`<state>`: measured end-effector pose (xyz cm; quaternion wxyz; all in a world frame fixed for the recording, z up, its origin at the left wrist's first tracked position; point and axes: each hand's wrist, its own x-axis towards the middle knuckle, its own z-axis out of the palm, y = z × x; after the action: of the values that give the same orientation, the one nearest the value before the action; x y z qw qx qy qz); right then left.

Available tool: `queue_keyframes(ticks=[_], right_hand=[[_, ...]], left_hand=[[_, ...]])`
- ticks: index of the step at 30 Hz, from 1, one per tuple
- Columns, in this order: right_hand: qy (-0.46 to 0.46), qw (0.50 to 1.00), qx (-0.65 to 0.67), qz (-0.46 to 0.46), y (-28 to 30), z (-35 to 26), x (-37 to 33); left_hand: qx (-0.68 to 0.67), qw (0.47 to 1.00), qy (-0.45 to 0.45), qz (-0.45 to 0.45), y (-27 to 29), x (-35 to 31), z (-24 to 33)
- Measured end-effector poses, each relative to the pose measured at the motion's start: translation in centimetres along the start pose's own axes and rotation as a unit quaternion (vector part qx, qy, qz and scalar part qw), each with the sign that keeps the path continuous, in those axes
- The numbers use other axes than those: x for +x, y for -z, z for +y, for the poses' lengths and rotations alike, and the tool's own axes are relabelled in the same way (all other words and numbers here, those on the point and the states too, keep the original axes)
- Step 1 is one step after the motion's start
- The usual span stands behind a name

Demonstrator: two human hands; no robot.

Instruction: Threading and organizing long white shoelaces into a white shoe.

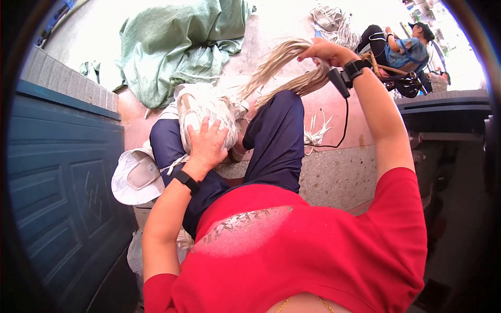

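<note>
Nearest the viewpoint is the wearer's red shirt (313, 250), then navy trousers (279, 141) with both knees bent. The left forearm carries a black wristband (187, 181). Beside it, left of the thigh, a white cap (138, 177) lies with its inside showing; a translucent plastic bag (135, 255) sits lower down. A blue panelled door (68, 177) borders the left side.

The left hand (207, 143) rests on a bundle of white strips (203, 107) between the knees, its fingers spread wide and flat against the near face, not closed round it. A loose tie end (175, 164) lies beside the wrist.

The right hand (326, 52) is raised at arm's length, fingers closed on a hank of pale strands (282, 56), which bends over at the grip and runs back toward the bundle; the far junction is unclear. At the right wrist is a black device (338, 83), its cable (346, 125) dropping to the floor near a small tuft of white strips (317, 133).

Beyond lies a crumpled green sheet (177, 47). Farther off, to the right, are a heap of white strips (339, 26) and a seated person (407, 52) in a dark cap.
</note>
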<state>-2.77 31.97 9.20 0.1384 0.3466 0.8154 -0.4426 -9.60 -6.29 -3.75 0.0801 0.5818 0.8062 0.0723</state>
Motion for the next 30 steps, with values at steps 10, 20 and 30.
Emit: queue_keyframes(ticks=[10,20,30], right_hand=[[0.065,0.955,-0.267,-0.114,-7.0,5.5,0.8],[-0.012,0.997,-0.052,-0.049,-7.3,8.8,-0.6],[-0.007,0.948,0.32,0.004,-3.7,9.2,-1.8]], left_hand=[[-0.01,1.0,0.01,0.016,-0.5,0.0,-0.2],[-0.015,1.0,0.004,0.01,-0.6,0.1,-0.3],[-0.013,1.0,-0.001,-0.003,-0.3,-0.1,-0.3]])
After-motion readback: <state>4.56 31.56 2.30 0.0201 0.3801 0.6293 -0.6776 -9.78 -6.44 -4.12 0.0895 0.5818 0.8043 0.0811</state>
